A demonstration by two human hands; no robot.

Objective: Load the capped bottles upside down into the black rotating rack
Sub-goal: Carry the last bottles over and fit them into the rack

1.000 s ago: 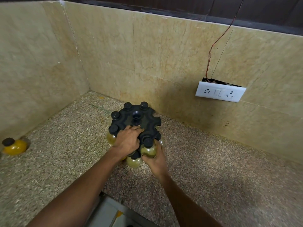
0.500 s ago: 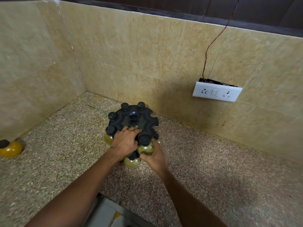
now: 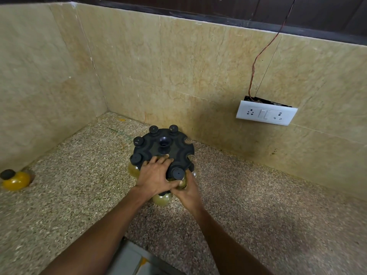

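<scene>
— How many bottles did you count?

— Five black caps stood clear above the black rack (image 3: 174,143), a sixth bottle (image 3: 161,199) bulged out beneath the wrists, and one more yellow bottle (image 3: 14,180) lay well apart at the left edge of the counter (image 3: 278,205). Two slots on the rack's right side were vacant.

— And the hands?

— The left hand (image 3: 155,175) lay flat, fingers spread, on the rack's near side. The right hand (image 3: 188,192) was curled around the nearest bottle (image 3: 178,176), which sat in the rack's front slot, cap up.

— Anything unclear?

— The hands covered the rack's near rim, and the glass under the disc was mostly hidden.
</scene>
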